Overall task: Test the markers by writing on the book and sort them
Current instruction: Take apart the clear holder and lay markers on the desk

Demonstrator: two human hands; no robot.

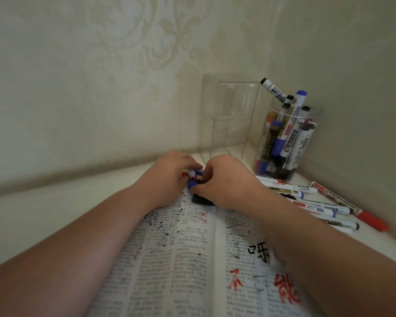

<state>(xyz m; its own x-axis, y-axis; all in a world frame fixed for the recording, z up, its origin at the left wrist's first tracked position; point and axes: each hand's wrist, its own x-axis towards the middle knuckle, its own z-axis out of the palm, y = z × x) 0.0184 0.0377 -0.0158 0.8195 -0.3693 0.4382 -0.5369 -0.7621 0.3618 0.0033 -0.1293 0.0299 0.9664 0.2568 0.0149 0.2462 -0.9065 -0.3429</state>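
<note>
My left grip (169,172) curls round a marker (192,174) above the book's (192,259) far edge, my right grip (224,179) meeting it from the right and pinching a blue cap (191,185); the marker's axis is hidden.

Held markers (191,174) btwn left hand (169,172) & right hand (225,179) mostly hidden, count unclear. At 6 o'clock book (181,259) runs off frame; print too blurry to read.

Room to pass lies over the tabletop (55,202) left of the open book (181,259), while a clear box (233,117), a marker-filled jar (286,143) and loose markers (318,202) crowd the walled far-right corner.
</note>
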